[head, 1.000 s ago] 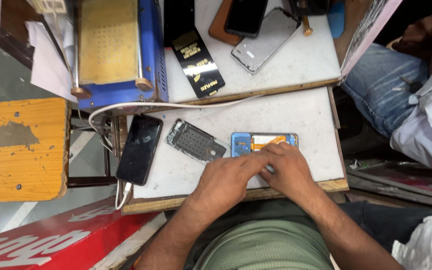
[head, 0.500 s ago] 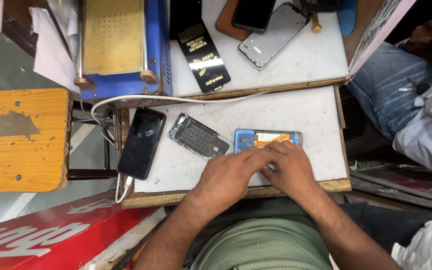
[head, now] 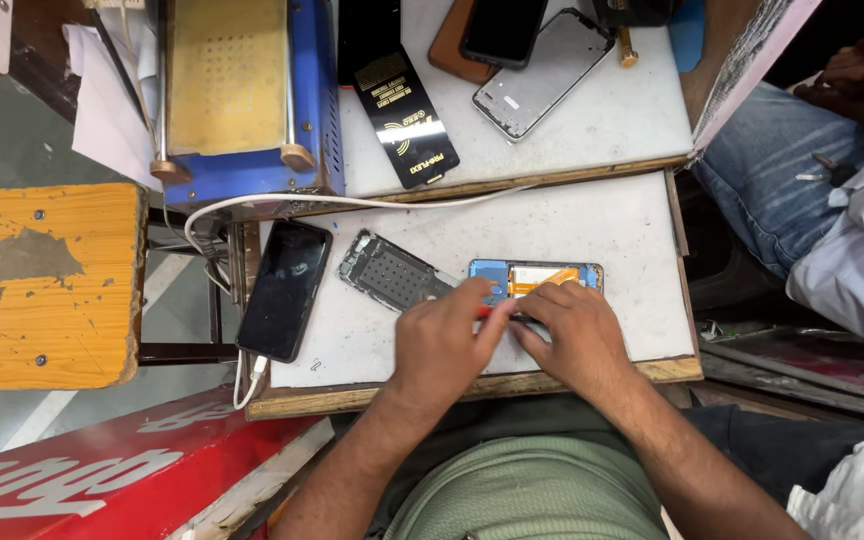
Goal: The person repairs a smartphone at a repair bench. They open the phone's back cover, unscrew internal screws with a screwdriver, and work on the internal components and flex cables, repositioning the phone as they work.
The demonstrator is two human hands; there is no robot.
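Opened phone [head: 542,278], blue frame w/ orange inside, lies flat on white bench [head: 602,230], long axis running left-right, just beyond both hands. Left hand [head: 442,345] comes in from phone's left end; its fingers are bunched and seem to pinch a small red-tipped tool [head: 485,311], though the grip is partly hidden. Right hand [head: 572,335] sits on phone's near edge toward the middle, fingers curled and pressed down on it, holding nothing else as far as can be seen. Both hands touch or nearly touch at the phone's lower left corner; left is nearer that end. Grey metal plate [head: 392,272] lies tilted just left of phone; black phone [head: 285,288] further left, cabled. Blue machine [head: 242,90] at back.
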